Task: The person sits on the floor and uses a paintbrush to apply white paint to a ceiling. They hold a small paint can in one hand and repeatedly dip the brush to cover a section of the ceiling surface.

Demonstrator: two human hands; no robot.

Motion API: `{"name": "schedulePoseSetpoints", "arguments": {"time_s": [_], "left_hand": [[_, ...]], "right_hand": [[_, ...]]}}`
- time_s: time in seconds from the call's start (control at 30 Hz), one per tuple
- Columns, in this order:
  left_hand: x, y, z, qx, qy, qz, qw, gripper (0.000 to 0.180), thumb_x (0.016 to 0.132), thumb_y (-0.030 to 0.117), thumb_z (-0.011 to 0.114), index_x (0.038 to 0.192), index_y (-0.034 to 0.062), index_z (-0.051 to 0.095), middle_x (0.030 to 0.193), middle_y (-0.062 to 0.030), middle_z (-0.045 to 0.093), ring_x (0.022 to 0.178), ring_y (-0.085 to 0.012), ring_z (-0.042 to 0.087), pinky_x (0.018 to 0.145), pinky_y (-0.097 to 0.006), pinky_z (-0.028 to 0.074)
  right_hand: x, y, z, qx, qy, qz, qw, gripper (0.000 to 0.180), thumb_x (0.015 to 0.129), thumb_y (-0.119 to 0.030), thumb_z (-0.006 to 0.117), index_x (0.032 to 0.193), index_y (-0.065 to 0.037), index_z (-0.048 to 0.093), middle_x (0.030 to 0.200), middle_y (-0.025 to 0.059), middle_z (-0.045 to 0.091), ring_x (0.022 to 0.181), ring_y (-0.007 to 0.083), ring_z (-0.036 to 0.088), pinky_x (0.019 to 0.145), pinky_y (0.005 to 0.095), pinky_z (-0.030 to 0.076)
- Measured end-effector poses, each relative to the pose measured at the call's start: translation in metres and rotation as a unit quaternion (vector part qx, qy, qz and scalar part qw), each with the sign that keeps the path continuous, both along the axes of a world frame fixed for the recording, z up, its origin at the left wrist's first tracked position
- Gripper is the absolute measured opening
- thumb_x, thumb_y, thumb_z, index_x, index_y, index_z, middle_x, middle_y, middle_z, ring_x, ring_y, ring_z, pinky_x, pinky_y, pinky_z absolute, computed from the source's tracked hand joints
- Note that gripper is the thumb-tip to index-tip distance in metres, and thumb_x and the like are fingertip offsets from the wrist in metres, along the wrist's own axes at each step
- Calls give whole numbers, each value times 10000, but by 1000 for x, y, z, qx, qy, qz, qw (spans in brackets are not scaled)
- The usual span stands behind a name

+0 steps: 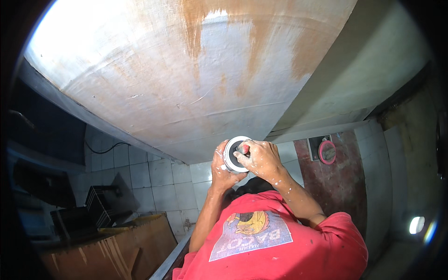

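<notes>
Item: small round tub (234, 154), white-rimmed, held overhead just below the ceiling panel (186, 84).

Location: the tub sits between both raised hands, in the centre of the head view, tipped so its open mouth faces the camera. It is near the panel's lower edge, where the panel meets the tiled wall (154, 177); whether it touches the panel cannot be told.

Hands: left hand (220, 167) is curled about the tub's left side and underside, fingers closed on it. Right hand (261, 158) is closed over the tub's right rim, pinching something small and reddish (243, 149) at the mouth; what that piece is cannot be told. Both hands and forearms carry white flecks.

Handling note (judgement): the left hand is best kept as the steady cradle while the right works at the mouth. Held tilted overhead, the contents could spill toward the face, so a more level mouth looks safer. A firm, dry grip matters, since the spattered fingers may slip.

Appearance of item: short cylinder, pale rim, greyish-white interior that looks like paste or filler; outer wall mostly hidden by fingers.

Surroundings: the panel is pale with rust-brown streaks and a smoother white patch. A red shirt (280, 242) fills the lower frame. A pink ring-shaped object (327, 151) sits on the reddish floor.
</notes>
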State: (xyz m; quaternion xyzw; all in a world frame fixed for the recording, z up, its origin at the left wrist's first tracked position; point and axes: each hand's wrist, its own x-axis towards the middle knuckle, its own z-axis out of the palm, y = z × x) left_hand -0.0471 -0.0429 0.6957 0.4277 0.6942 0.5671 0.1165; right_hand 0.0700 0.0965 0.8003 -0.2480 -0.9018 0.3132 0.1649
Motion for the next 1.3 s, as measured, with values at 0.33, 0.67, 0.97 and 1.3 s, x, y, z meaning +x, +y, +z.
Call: {"name": "schedulePoseSetpoints", "arguments": {"time_s": [0.33, 0.67, 0.97, 1.3], "left_hand": [[-1, -1, -5, -8, -5, 5, 1000, 1165, 584, 227, 996, 1617, -7, 510, 1494, -244, 664, 1368, -443, 684, 1198, -504, 551], [-1, 4, 0, 7, -20, 4, 1000, 1149, 619, 254, 1018, 1615, -5, 506, 1468, -236, 661, 1354, -424, 690, 1179, -495, 558], [2, 3, -2, -12, 12, 26, 1000, 1106, 634, 265, 1021, 1588, 12, 524, 1440, -179, 713, 1318, -342, 727, 1145, -468, 588], [1, -2, -5, -10, 40, 15, 999, 1131, 602, 230, 1023, 1592, -6, 528, 1472, -233, 667, 1374, -430, 679, 1202, -497, 544]], "right_hand": [[17, -5, 26, -37, 93, 21, 995, 293, 960, -282, 880, 1056, -13, 817, 987, 204, 819, 893, 431, 794, 792, 484, 631], [23, -4, 48, -130, 170, 39, 976, 186, 952, -126, 855, 1061, 24, 840, 1035, 217, 833, 914, 420, 814, 821, 466, 637], [34, 2, 53, -153, 228, -21, 961, 128, 967, -69, 869, 1019, 41, 833, 953, 172, 852, 825, 239, 835, 762, 378, 626], [41, 18, 28, -70, 145, -130, 978, 180, 994, -172, 851, 970, 6, 842, 812, 192, 805, 749, 387, 802, 717, 439, 596]]}}
